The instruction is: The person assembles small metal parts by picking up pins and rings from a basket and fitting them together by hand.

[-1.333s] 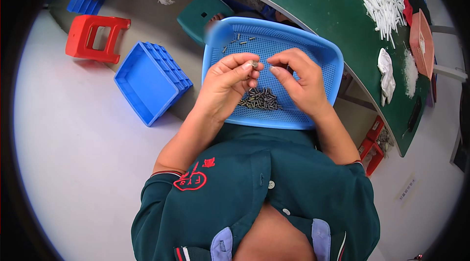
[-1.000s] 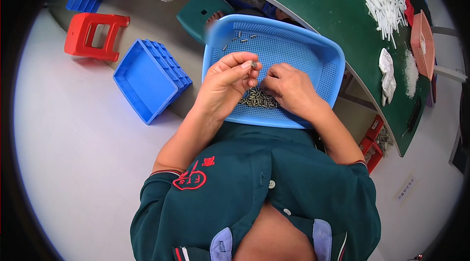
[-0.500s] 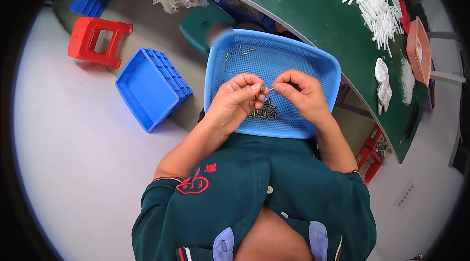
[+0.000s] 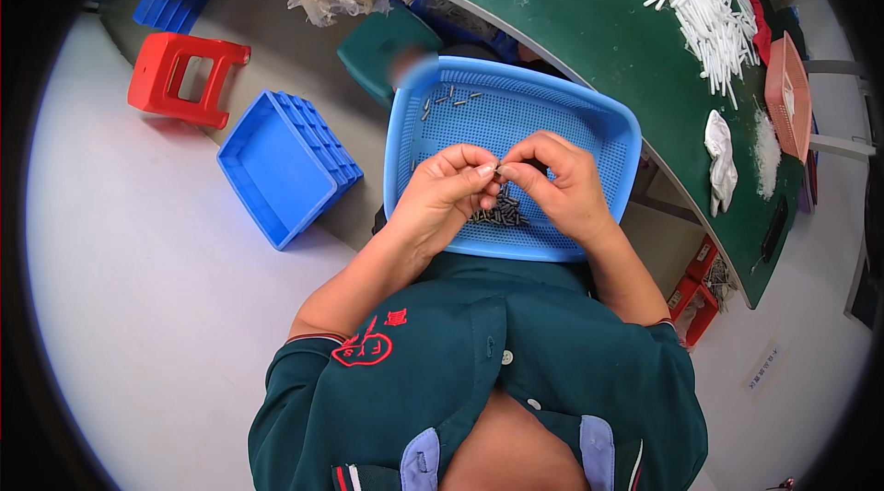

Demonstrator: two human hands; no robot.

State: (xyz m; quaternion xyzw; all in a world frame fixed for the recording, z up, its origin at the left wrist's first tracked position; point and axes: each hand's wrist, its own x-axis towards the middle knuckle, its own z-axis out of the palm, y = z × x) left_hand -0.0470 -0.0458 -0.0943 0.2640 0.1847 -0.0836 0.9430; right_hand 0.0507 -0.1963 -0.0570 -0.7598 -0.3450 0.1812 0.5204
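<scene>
My left hand [image 4: 449, 189] and my right hand [image 4: 564, 187] meet fingertip to fingertip over a blue perforated plastic basket [image 4: 629, 136]. Both are closed in a pinch. Between the tips is a tiny metal part [image 4: 499, 169], mostly covered by thumbs and forefingers. Under my hands lies a heap of short metal pins [image 4: 505, 213] at the basket's near side, partly hidden by my left fingers. Several loose metal pins [image 4: 451, 97] are scattered at the basket's far left.
A blue crate [image 4: 281, 173] and a red stool [image 4: 180, 81] stand on the floor to the left. On the green table [image 4: 589, 40] at right are a heap of white sticks [image 4: 709, 17], a white glove [image 4: 720, 159] and a pink basket [image 4: 789, 95]. Red bins [image 4: 692, 302] sit below it.
My right hand has moved slightly left, bringing its pinched fingertips against those of my left hand. The thin metal pin seen between them before is now mostly covered.
</scene>
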